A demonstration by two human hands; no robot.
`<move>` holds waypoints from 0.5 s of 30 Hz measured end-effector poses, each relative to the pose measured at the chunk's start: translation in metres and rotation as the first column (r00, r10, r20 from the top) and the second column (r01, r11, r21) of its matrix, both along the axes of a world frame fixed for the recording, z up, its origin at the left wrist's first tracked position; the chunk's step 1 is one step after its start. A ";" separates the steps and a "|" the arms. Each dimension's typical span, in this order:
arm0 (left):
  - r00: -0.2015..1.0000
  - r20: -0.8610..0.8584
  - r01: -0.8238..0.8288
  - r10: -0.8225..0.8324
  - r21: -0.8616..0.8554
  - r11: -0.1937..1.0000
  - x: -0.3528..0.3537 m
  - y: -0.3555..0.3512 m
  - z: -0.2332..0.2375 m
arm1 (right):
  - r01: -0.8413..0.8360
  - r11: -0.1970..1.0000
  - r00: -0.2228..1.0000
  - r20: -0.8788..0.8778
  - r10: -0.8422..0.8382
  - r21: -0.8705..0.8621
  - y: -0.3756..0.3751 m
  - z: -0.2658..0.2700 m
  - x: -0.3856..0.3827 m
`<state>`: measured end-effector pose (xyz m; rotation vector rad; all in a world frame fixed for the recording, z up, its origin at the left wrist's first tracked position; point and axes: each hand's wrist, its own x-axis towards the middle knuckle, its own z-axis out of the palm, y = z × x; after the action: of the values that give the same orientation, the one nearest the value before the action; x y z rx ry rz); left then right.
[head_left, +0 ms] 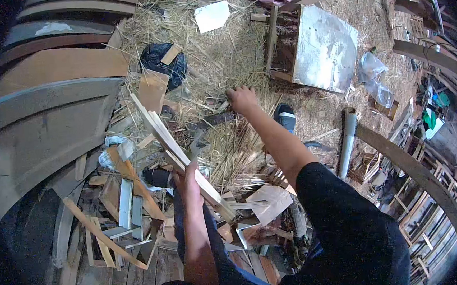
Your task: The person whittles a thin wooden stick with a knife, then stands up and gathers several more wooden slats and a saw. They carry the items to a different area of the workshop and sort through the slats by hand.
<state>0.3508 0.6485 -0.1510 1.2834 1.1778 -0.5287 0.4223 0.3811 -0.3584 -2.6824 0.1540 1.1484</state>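
My left hand [190, 183] is wrapped round a bundle of thin, pale wooden strips [167, 141], held at a slant from upper left to lower right. Farther forward, my right hand [243, 99] reaches low over the straw-covered floor [233, 52] with its fingers curled in; I cannot tell what is in them. Just below its fingers lies a dark, stick-like piece [216, 119]. A loose heap of straw and thin splints [235, 158] spreads between my feet, near the dark shoe [285, 116] on the right.
A box with a whitish, worn panel [325, 48] stands ahead on the right. A pale pipe [347, 142] is upright beside my right arm. Large curved boards [57, 112] line the left. Wood offcuts [129, 202], a black plastic bag [165, 67] and a white sheet [212, 16] lie around.
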 end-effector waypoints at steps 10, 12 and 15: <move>1.000 -0.025 -0.021 0.019 -0.088 0.996 -0.011 0.029 -0.014 | -0.027 0.966 0.841 0.529 -0.117 0.257 -0.027 0.069 0.007; 1.000 -0.012 -0.029 0.028 -0.082 0.996 -0.010 0.032 -0.014 | 0.149 0.966 0.791 0.560 -0.245 0.213 -0.029 0.097 0.012; 1.000 -0.010 -0.008 0.007 -0.041 0.999 -0.017 0.042 -0.022 | 0.415 0.844 0.625 0.568 -0.535 0.339 -0.022 0.126 0.026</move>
<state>0.3343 0.6903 -0.1734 1.2426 1.1741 -0.5515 0.4479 0.3586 -0.2328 -2.4659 0.5751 0.0353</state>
